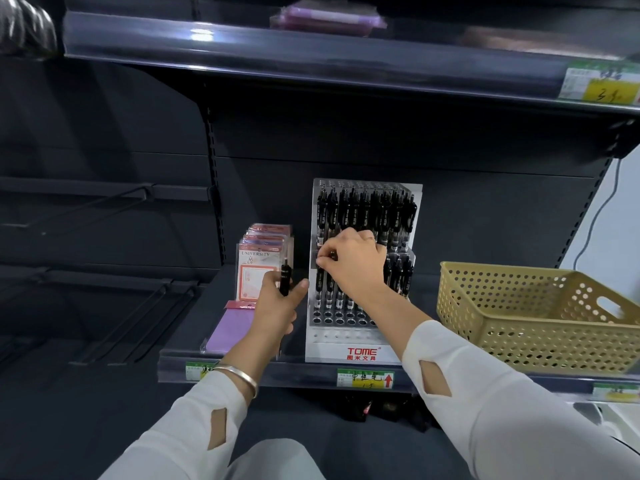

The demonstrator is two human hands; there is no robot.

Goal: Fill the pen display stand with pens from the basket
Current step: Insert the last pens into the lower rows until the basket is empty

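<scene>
right hand [353, 261] pinching slim black pen [331, 255] | perforated white stand [360, 351] | yellow holed basket [533, 327]

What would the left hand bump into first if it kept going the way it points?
Probably the notebook packs. The left hand holds a pen and points up and away toward them; depth is hard to judge.
</scene>
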